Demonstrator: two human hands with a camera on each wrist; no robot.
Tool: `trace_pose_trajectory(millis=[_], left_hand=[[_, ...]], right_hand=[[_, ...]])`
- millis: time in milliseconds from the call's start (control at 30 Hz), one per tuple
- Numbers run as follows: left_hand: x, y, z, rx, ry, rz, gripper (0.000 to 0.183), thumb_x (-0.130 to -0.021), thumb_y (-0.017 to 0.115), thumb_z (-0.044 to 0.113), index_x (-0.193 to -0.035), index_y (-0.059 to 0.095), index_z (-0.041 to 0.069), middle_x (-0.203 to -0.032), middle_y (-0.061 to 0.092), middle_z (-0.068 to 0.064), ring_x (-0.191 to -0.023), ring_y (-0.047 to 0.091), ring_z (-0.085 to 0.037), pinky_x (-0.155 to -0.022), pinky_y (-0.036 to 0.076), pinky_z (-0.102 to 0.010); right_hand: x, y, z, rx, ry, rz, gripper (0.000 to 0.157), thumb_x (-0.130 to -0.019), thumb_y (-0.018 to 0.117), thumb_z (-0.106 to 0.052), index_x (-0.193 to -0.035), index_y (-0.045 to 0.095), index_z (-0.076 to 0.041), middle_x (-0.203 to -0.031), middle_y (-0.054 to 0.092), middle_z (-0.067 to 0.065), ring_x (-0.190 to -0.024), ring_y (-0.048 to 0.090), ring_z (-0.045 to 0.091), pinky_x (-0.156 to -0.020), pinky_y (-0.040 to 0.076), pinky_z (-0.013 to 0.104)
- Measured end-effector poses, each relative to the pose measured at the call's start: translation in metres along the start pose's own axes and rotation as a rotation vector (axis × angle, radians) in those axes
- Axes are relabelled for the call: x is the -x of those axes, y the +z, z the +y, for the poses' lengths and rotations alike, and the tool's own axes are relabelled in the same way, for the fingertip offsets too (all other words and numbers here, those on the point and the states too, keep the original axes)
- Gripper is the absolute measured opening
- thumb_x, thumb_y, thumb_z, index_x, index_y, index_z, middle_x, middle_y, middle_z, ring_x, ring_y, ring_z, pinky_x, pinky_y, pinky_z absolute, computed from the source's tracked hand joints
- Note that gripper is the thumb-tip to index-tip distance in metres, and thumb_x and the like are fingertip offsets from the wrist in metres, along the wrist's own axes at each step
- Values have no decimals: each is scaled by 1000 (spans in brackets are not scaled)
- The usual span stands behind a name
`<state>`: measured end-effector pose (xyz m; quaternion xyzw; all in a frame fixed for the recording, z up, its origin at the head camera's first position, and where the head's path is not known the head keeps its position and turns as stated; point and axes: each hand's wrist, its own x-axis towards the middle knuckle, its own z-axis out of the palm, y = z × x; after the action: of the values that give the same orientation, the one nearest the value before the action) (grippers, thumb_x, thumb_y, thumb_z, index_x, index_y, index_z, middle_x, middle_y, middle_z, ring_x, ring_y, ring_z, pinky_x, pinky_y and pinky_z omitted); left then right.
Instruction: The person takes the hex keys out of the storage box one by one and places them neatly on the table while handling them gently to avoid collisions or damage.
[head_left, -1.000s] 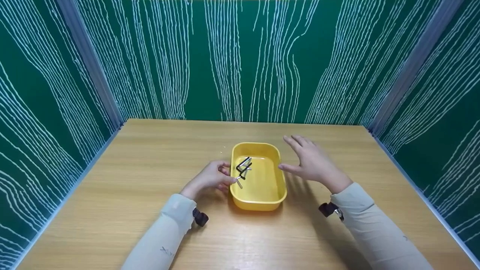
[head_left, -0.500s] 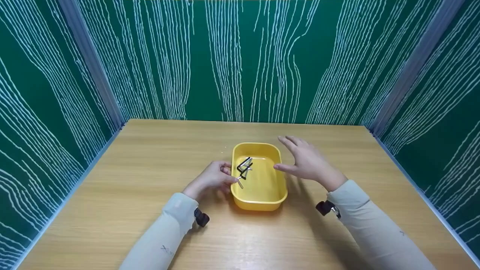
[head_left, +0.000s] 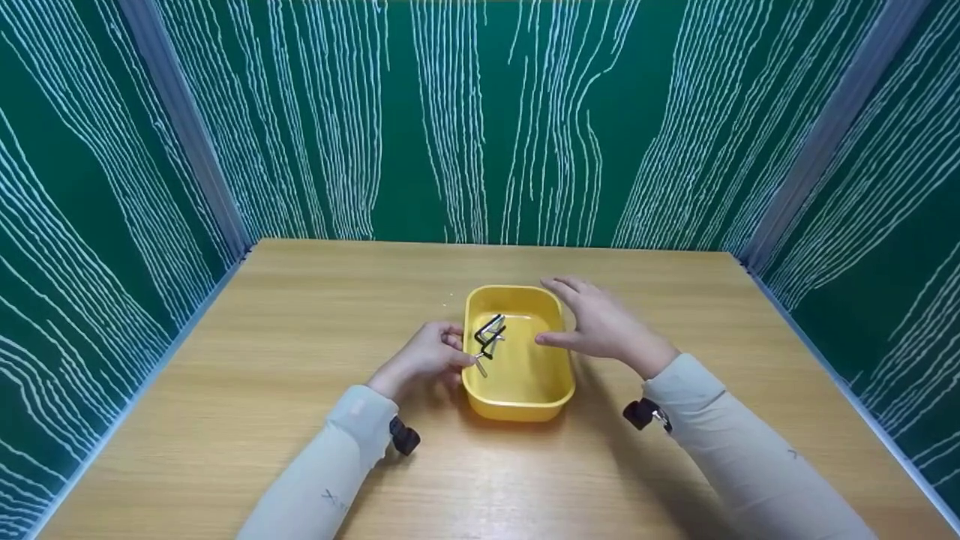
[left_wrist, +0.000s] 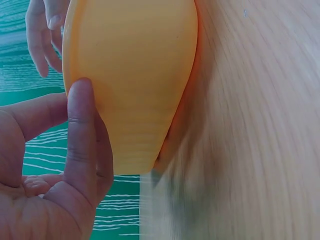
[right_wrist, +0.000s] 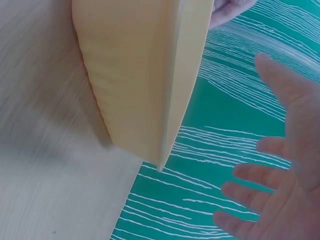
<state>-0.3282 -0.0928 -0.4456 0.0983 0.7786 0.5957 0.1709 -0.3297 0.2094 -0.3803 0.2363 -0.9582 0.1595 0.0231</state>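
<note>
In the head view, the bent metal pieces (head_left: pixel 491 338) in the yellow tub (head_left: pixel 517 412) overlap and are too small to count surely. Whether the left hand (head_left: pixel 426 352) touches the nearest piece cannot be told. The right hand (head_left: pixel 604 322) hides some of its own fingers there, and the right wrist view's edge crops it. Both sleeves (head_left: pixel 739 442) run off the bottom edge; the mark (head_left: pixel 331 496) on the left one is too small to read. In both wrist views, the tub's top is cut off and its floor hidden.
</note>
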Motion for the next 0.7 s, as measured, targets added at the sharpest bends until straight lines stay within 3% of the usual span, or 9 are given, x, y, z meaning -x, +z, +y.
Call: trace_pose_trajectory(millis=[700], left_hand=[[-1, 1, -5, 71, 16, -12, 54, -90, 73, -12, -141, 55, -15, -88, 55, 0, -65, 63, -12, -56, 64, -18]], right_hand=[[-15, 16, -16, -123, -19, -63, 87, -89, 90, -45, -161, 52, -12, -166, 48, 21, -154, 45, 47, -130, 38, 69]])
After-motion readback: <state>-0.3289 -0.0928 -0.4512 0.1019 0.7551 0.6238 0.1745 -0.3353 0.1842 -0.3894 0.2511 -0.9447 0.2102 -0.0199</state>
